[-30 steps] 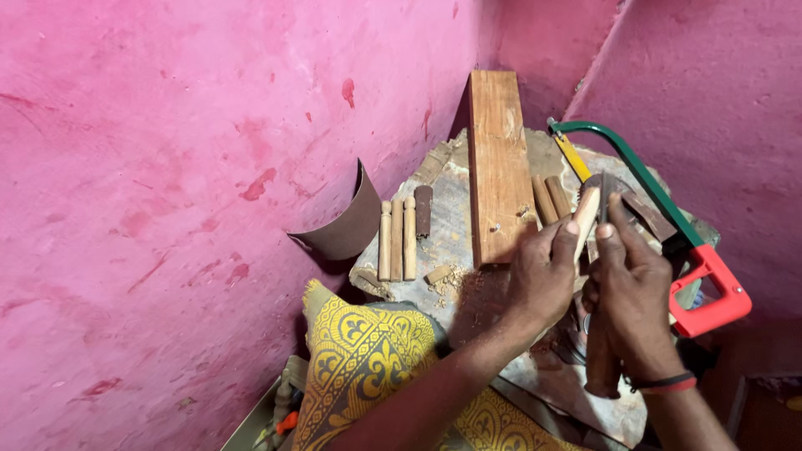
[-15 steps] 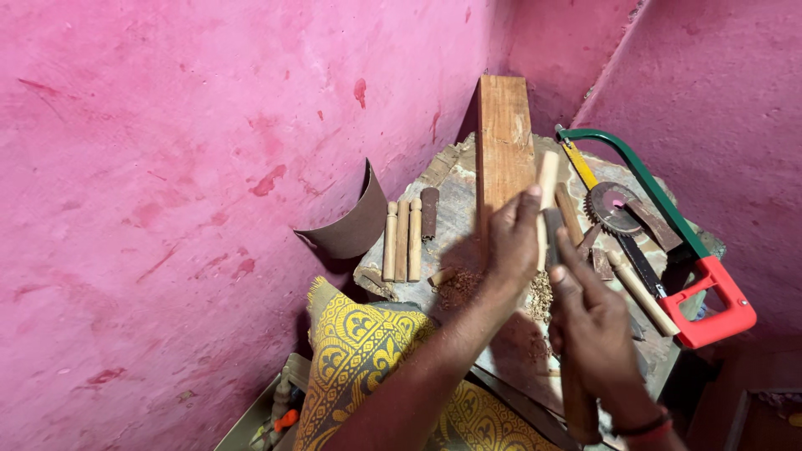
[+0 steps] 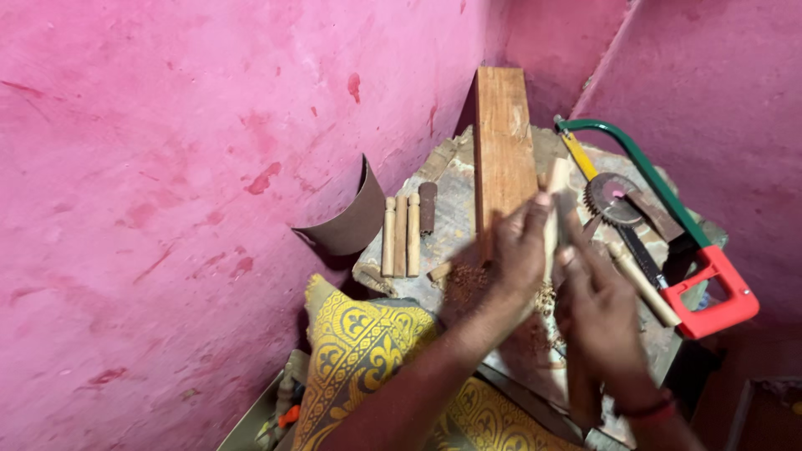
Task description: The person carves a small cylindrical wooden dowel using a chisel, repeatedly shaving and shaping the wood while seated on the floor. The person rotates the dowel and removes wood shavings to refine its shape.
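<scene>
Wood peg (image 3: pixel 553 209) upright, clamped in left hand (image 3: pixel 520 250); right hand (image 3: pixel 597 313) at 4 o'clock grips blurred tool, presumably for shaving.

Both the left hand (image 3: pixel 520 250) and the right hand (image 3: pixel 597 311) are smeared by motion, so their grip on the pale wooden stick (image 3: pixel 553 209) cannot be made out, and the stick's lower end is hidden behind them. They also cover the near middle of the worktop (image 3: pixel 455 188). At the bottom edge, the small tools (image 3: pixel 282 411) in a tray are too small to tell apart.
</scene>
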